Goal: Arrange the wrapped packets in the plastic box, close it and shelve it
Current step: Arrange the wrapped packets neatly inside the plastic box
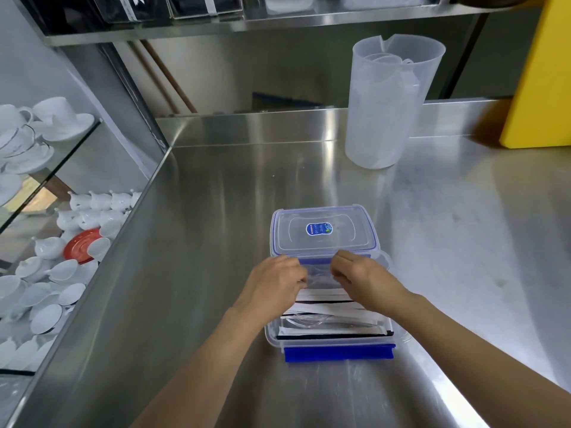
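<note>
Head view. A clear plastic box stands on the steel counter, near the front edge and roughly midway between the left and right edges. It is open and filled with wrapped packets lying crosswise, white with dark stripes. A blue latch flap hangs from its near rim. The lid, clear with blue trim and a blue sticker, lies flat just beyond the far rim of the box. The left hand and right hand are curled narrowly over the far end of the packets, fingers pinching the wrapping; which packet each grips cannot be told. A translucent jug stands well apart toward the back right. A yellow board leans at the right rear corner. Bare steel lies open on every side of the box. White cups crowd glass shelves past the left edge.
</note>
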Tool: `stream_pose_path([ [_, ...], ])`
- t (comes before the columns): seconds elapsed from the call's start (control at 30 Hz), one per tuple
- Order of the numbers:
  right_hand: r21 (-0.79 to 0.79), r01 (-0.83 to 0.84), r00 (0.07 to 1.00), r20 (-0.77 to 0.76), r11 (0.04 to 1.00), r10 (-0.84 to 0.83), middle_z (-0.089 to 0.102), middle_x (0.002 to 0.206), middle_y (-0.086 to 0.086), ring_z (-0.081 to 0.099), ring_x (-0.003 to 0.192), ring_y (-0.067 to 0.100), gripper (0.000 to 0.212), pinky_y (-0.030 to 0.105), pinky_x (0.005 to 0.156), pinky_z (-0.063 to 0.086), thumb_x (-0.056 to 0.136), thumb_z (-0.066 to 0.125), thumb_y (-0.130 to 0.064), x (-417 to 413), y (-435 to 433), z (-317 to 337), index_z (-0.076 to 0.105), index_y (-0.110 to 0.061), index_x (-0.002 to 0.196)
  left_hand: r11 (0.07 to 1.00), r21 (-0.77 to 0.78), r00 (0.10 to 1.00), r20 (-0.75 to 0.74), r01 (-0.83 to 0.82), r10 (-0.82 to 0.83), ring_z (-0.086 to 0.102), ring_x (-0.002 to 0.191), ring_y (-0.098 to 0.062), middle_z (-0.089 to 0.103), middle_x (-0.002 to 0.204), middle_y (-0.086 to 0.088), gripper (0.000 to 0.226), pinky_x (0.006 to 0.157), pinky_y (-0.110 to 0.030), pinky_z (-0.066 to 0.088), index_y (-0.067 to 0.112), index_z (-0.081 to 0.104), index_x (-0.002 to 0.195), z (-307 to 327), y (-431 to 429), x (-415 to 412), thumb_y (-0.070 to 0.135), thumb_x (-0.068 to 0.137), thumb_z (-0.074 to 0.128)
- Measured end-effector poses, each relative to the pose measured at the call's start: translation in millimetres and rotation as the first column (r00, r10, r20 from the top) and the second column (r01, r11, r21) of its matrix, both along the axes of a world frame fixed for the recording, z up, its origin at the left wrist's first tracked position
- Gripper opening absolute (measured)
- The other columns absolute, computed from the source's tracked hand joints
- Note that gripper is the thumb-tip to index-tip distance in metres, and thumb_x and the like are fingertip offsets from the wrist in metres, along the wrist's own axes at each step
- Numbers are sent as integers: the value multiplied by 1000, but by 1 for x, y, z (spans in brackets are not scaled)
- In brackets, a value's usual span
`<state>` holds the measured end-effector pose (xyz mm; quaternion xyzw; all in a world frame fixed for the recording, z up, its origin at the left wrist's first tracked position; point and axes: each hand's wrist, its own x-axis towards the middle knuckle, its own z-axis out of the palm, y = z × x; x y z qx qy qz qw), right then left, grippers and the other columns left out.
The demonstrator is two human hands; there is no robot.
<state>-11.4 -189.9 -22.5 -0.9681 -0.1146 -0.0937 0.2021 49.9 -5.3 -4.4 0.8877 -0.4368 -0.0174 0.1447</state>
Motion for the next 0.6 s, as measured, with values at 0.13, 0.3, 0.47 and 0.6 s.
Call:
stream_pose_path([
  [0.13, -71, -1, 999, 45, 997, 5, 65, 62, 9, 60, 47, 25, 37, 22, 42, 47, 45, 82, 14, 3, 4, -9, 61, -7, 66, 1000, 13, 998, 56, -29, 28, 63, 58, -20, 64, 62, 1, 22, 49, -24, 48, 14, 70, 69, -8, -8, -5, 16, 56, 88],
  [0.3, -113, -33, 997, 66, 993, 40, 70, 59, 4, 62, 45, 21, 41, 17, 40, 46, 34, 88, 7, 2, 8, -8, 67, -10, 65, 992, 111, 997, 67, -55, 48, 57, 49, -17, 56, 52, 3, 32, 38, -17, 36, 15, 64, 54, -9, -12, -6, 11, 39, 91],
  [0.47, -123, -47, 999, 21, 991, 50, 68, 59, 5, 62, 43, 22, 37, 16, 38, 45, 40, 89, 4, 6, 9, -18, 67, -10, 65, 981, 178, 993, 109, -71, 52, 54, 45, -17, 53, 45, 4, 33, 35, -16, 34, 18, 62, 47, -12, -15, -5, 5, 31, 88],
  [0.6, -102, -72, 997, 32, 992, 75, 69, 64, 6, 64, 50, 23, 33, 20, 45, 50, 46, 87, 2, 4, 9, -16, 68, -10, 70, 979, 194, 991, 131, -67, 42, 54, 44, -18, 54, 44, 3, 33, 35, -18, 38, 17, 61, 47, -15, -15, -4, 3, 30, 86],
])
